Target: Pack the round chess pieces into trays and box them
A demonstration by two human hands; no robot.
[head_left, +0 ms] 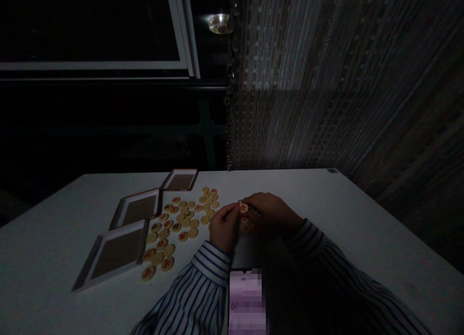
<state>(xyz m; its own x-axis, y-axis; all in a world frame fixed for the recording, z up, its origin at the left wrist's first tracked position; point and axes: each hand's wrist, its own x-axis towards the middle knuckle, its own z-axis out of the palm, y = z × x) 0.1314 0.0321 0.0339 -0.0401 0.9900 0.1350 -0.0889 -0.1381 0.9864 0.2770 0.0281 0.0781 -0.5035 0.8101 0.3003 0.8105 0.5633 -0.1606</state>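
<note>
Both my hands meet over a white table (362, 219) in dim light. My left hand (224, 227) is closed, its fingertips pinching a round cream game piece with a red mark (244, 208). My right hand (266, 210) is curled round the same piece from the other side, with more pieces (246, 225) stacked under it. Several similar cream discs (181, 224), some with red marks, lie scattered on the table to the left of my hands. Both sleeves are striped.
Three shallow square trays lie in a row at the left: (118, 252), (139, 209), (180, 180). A lit phone screen (246, 301) sits near the table's front edge between my arms. A beaded curtain (326, 83) hangs behind the table, with a dark window (90, 35) at left.
</note>
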